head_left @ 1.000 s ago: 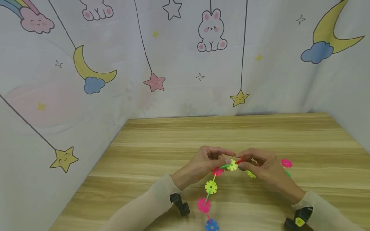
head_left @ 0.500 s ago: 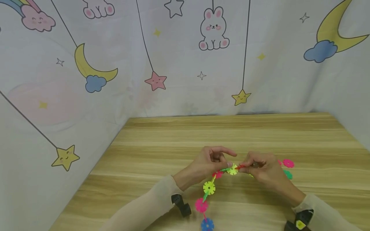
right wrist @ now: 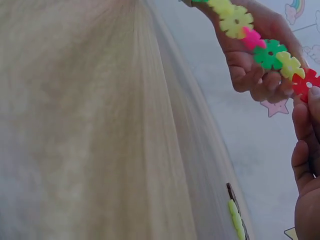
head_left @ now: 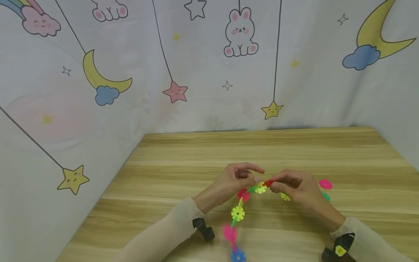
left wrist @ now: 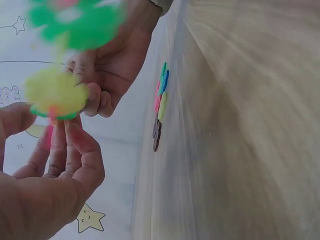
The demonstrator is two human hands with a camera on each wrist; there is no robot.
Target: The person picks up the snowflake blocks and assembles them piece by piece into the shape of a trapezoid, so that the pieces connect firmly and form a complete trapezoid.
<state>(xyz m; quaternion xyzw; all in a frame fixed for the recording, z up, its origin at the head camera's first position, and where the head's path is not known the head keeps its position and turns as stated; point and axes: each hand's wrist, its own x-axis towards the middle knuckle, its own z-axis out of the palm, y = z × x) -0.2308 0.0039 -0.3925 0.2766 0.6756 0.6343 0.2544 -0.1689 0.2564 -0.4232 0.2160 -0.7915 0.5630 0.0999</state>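
A chain of slotted plastic snowflake discs hangs between the hands and trails toward the near edge, with a yellow disc, a pink disc and a blue disc along it. My left hand pinches the chain at a green disc close to its upper end, index finger raised. At that end, a red disc meets a small yellow disc. Thumb and fingers of my right hand pinch the red disc. Discs near the left wrist camera are blurred.
Loose discs lie on the wooden table behind and beside the right hand: a pink one, a green one and a yellow-green one. A dark brown disc is there too. A patterned curtain stands behind.
Both hands dip slightly, then lift again with the chain. The red disc shows more of its face beside the yellow one, and the hanging part of the chain sways.
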